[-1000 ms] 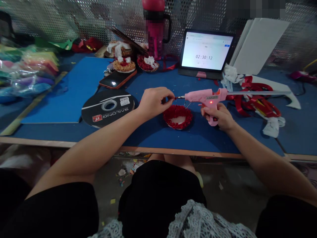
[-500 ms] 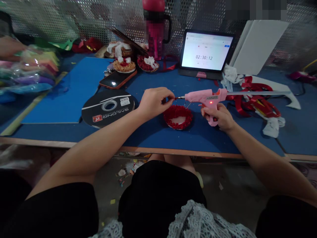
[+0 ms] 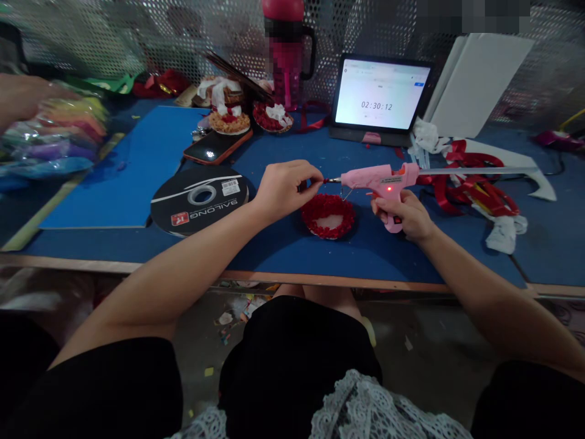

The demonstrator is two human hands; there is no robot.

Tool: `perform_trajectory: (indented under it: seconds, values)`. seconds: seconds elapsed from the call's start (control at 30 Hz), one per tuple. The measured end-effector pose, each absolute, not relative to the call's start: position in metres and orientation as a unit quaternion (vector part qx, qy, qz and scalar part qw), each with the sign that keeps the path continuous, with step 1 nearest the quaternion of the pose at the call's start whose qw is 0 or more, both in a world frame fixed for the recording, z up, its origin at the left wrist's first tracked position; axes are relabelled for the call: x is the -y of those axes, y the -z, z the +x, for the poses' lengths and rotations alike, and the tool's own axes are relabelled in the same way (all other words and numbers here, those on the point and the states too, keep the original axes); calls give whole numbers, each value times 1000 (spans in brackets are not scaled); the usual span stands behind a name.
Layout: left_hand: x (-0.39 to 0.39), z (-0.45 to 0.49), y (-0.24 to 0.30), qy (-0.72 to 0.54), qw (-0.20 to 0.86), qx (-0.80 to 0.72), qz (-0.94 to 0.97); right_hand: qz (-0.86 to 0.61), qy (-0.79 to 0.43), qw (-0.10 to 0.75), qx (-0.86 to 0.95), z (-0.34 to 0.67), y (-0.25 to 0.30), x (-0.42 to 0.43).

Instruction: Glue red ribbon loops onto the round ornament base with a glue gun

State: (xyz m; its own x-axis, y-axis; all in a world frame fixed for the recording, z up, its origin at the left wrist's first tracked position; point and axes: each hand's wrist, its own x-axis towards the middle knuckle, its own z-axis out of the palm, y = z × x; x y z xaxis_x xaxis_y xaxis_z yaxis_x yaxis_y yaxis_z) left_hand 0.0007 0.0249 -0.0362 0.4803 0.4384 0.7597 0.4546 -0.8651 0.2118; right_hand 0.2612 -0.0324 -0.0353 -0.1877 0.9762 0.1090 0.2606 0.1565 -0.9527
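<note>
My left hand pinches a tiny red piece at the metal tip of a pink glue gun. My right hand grips the gun's handle, its red light lit and a glue stick jutting out to the right. Just below the nozzle, a round disc ringed with red petals lies on the blue table.
A black ribbon spool and a phone lie to the left. A tablet, a pink bottle and finished red and white pieces stand behind. Red ribbon tangles at right. Another person's hand is on coloured bags far left.
Another person's hand has come in at the far left onto the coloured bags. My own hands and the glue gun have stayed still.
</note>
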Motion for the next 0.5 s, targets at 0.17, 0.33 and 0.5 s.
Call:
perform_trajectory:
  seconds: [0.17,0.33,0.5]
  values:
    - [-23,1,35,454,35,233,-859,-493,-420,433,626,259,33,33]
    - [-21,-1,33,453,126,182,-864,-526,-328,472,628,268,33,24]
    - [-23,-8,26,430,350,59,-830,-693,-108,316,639,292,37,9]
